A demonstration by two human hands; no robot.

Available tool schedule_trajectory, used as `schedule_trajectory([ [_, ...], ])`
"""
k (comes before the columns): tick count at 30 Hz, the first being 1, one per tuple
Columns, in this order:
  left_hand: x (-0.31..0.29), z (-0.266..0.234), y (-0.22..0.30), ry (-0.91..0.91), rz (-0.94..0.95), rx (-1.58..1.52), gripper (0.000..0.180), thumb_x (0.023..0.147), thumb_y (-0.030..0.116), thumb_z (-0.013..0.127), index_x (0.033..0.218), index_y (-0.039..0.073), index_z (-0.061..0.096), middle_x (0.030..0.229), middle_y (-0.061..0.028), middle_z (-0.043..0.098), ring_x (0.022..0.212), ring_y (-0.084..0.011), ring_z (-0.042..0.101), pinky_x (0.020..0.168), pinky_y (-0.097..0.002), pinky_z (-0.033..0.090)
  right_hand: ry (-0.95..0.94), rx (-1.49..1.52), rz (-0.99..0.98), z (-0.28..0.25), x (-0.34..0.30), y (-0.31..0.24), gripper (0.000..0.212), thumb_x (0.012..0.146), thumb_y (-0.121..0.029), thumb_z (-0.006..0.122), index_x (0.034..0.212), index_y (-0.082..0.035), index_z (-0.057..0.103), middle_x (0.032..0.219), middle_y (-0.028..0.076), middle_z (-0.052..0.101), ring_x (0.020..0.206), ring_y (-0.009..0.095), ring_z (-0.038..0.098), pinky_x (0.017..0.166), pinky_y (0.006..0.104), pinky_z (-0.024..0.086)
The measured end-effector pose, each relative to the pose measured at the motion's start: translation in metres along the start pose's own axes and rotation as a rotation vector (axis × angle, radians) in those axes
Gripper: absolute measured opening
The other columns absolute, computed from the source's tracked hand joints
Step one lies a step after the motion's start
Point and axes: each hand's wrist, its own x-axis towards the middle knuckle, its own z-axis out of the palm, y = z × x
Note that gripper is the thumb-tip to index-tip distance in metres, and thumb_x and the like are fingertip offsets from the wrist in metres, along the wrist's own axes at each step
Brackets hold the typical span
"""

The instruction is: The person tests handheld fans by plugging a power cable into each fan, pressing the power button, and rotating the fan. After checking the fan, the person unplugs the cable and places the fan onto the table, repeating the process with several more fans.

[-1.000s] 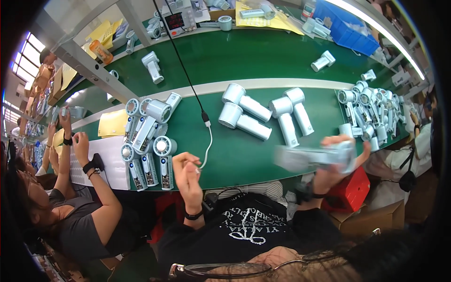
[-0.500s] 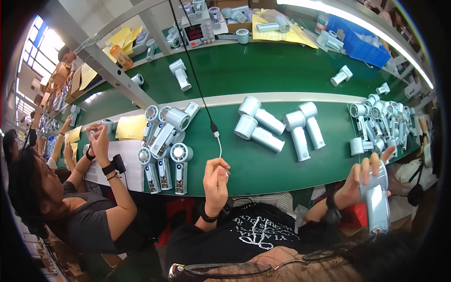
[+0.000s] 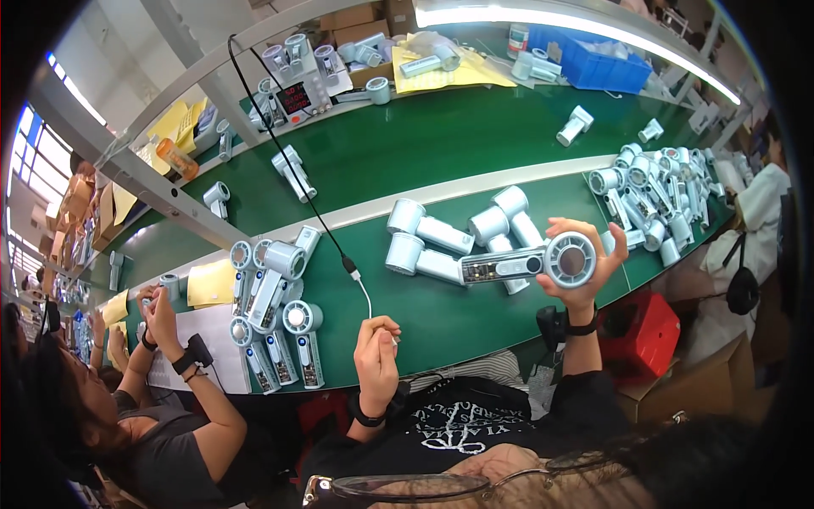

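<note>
My right hand (image 3: pixel 593 287) is closed round the head of a pale blue handheld fan (image 3: pixel 507 265), its handle lying level toward the left. The fan's round grille faces me, and a circuit board shows in the uncovered end of the handle. My left hand (image 3: pixel 377 363) pinches the end of a white cable (image 3: pixel 366 293) that hangs from a black cord; its plug is mostly hidden by the fingers. Behind the held fan lie several pale blue fans (image 3: pixel 424 263) on the green bench. Left of the cable, several more fans (image 3: pixel 303 348) lie grouped with boards showing.
A large pile of fans (image 3: pixel 649 182) covers the bench's right end. Beyond a pale ledge (image 3: pixel 441 198) runs a green belt (image 3: pixel 441 140) with scattered fans. A red box (image 3: pixel 651 335) stands low at the right. A co-worker's arm (image 3: pixel 219 424) is close on my left.
My right hand has brought the fan up and left from the lower right over the bench, with its grille now toward me. My left hand keeps hold of the cable. The whole view has shifted.
</note>
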Motion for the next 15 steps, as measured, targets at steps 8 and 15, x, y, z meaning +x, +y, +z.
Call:
schedule_trajectory([
  [8,0.003,-0.001,-0.002,-0.011,-0.055,-0.018,0.03,0.1,0.01,0.04,0.079,-0.008,0.053,0.089,-0.0071,0.056,0.06,-0.0074,0.043,0.053,-0.0232,0.033,-0.408,-0.306,-0.399,-0.006,0.045,0.011,0.097,0.062,-0.043,0.087,0.129,-0.007,0.027,0.097,0.018,0.061,0.086,0.026,0.061,0.082,0.0473,0.052],
  [15,0.014,-0.007,-0.003,-0.015,-0.081,-0.009,0.03,0.099,0.008,0.04,0.077,-0.007,0.053,0.088,-0.0081,0.056,0.059,-0.0087,0.043,0.052,-0.0239,0.034,-0.338,0.483,0.13,0.024,0.074,0.088,0.084,0.064,-0.045,0.085,0.124,-0.006,0.041,0.108,0.021,0.057,0.09,0.028,0.061,0.081,0.0447,0.054],
])
